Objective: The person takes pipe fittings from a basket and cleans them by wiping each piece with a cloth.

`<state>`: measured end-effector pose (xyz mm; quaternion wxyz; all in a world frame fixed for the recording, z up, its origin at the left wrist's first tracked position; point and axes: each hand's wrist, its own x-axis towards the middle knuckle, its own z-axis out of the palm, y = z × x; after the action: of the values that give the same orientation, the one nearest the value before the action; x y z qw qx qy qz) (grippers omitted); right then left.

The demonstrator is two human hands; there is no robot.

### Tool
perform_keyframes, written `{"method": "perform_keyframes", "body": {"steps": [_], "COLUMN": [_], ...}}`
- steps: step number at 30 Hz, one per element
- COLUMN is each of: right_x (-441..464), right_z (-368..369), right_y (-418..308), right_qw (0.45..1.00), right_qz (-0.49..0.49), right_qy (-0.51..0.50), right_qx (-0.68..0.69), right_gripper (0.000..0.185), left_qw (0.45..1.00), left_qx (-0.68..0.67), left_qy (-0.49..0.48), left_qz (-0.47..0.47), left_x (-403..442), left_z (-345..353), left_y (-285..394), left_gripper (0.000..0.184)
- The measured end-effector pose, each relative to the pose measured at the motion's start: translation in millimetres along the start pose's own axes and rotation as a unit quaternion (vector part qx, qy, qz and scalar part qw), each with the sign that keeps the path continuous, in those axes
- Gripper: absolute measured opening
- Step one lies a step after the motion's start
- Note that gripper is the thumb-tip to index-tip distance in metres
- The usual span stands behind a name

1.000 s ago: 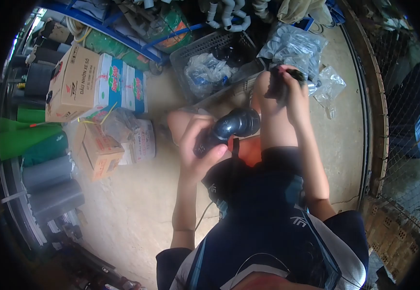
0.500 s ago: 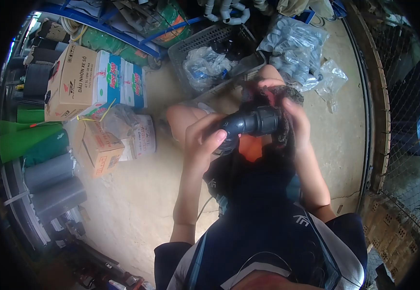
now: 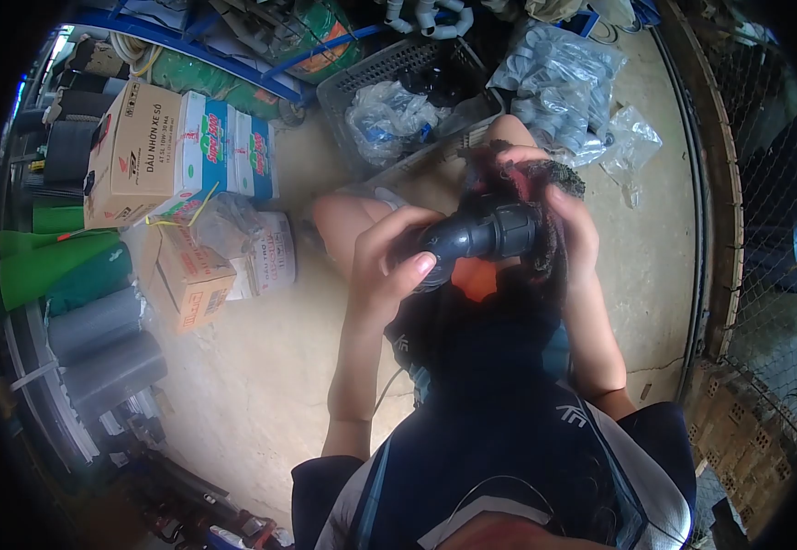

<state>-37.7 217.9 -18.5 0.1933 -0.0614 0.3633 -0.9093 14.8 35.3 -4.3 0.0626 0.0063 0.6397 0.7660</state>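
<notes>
A black plastic elbow pipe fitting (image 3: 472,236) lies across my lap area, held up above an orange seat (image 3: 475,279). My left hand (image 3: 387,261) is wrapped round its left end, with the thumb on top. In my right hand (image 3: 571,229) is a dark, shaggy cloth (image 3: 553,179) with reddish parts. That cloth rests against the ribbed right end of the fitting. Part of the right hand's fingers is hidden behind the cloth.
Ahead stands a grey crate (image 3: 343,92) with plastic bags and black parts. Grey fittings in clear bags (image 3: 559,82) lie to its right. Cardboard boxes (image 3: 142,156) and a white bucket (image 3: 275,252) stand at left, beside rolls (image 3: 110,362). A wire fence (image 3: 774,339) runs along the right.
My right hand has come down and left with the cloth, onto the fitting's right end. The fitting has turned from slanting to nearly level, still in my left hand.
</notes>
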Motion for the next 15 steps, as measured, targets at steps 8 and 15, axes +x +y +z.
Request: {"method": "perform_keyframes", "body": {"steps": [8, 15], "right_x": [-2, -3], "right_z": [5, 4], "right_y": [-2, 22], "right_qw": [0.989, 0.790], "right_qz": [-0.006, -0.287], "right_qy": [0.136, 0.020], "right_qx": [0.058, -0.541], "right_gripper": [0.040, 0.034], "left_qw": [0.955, 0.976], "left_qx": [-0.267, -0.187], "left_qy": [0.003, 0.039], "left_qz": [-0.129, -0.108], "left_x": [1, -2], "left_z": [-2, 7], "left_y": [-22, -28], "left_gripper": [0.047, 0.040]}}
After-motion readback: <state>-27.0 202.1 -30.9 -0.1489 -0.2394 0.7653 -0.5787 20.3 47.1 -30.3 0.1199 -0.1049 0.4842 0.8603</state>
